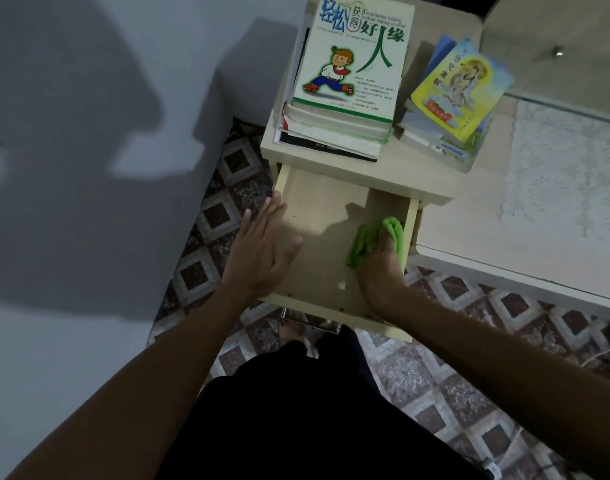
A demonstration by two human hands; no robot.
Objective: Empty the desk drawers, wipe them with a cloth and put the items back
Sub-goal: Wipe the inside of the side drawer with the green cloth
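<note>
1. Pulled-out pale wooden drawer (317, 216): emptied; wiping is judged under way.
2. Left hand (262, 251): laid flat, fingers spread, on the left wall.
3. Right hand (379, 268): curled around crumpled green cloth (362, 240), at the right wall.
4. Stacked paperback books (348, 77): to be returned after wiping.

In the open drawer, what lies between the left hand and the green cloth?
Nothing: the head view shows only bare drawer floor between the left hand and the green cloth under the right hand.
</note>
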